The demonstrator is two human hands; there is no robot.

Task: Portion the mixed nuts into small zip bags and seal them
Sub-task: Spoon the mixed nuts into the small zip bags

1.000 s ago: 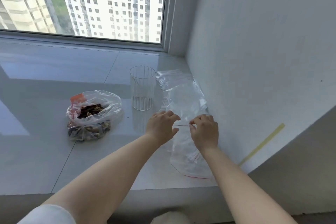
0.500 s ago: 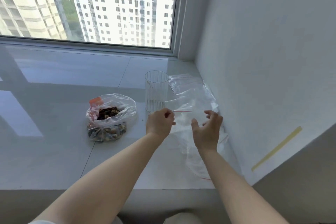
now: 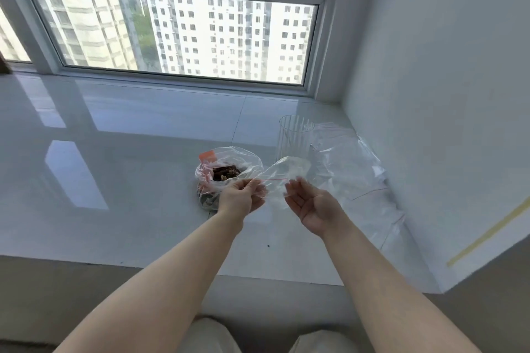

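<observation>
open sill (image 3: 129, 180) left, nut bag (image 3: 229, 169), cup (image 3: 294, 137) and zip bags (image 3: 352, 169) crowding right wall (image 3: 444, 123)

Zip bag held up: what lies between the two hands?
In the head view, only the zip bag spans the gap: the left hand pinches its edge, and the open right hand sits beside it.
</observation>
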